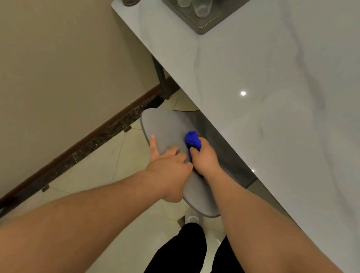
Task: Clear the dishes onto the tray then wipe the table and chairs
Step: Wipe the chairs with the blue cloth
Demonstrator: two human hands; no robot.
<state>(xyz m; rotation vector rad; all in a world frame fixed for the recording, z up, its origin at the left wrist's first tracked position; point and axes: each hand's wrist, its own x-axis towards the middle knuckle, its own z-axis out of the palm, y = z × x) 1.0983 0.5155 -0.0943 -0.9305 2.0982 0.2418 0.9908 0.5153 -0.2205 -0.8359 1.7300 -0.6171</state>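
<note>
From the head camera we see our left hand gripping the edge of the grey chair tucked beside the table, our right hand closed around a bunched blue cloth pressed on it, and the tray of glasses well apart at the table's far end.

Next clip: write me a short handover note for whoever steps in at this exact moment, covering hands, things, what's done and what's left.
Left hand grips the top edge of the grey chair back, steadying it.
Right hand holds a bunched blue cloth against the chair back, beside the table edge.
Tray sits at the table's far corner with glasses and dishes on it; the visible tabletop carries no loose dishes.
Done, it seems: clearing. Whether the table was wiped cannot be told.
Left: finish this chair, then any other chairs.
</note>
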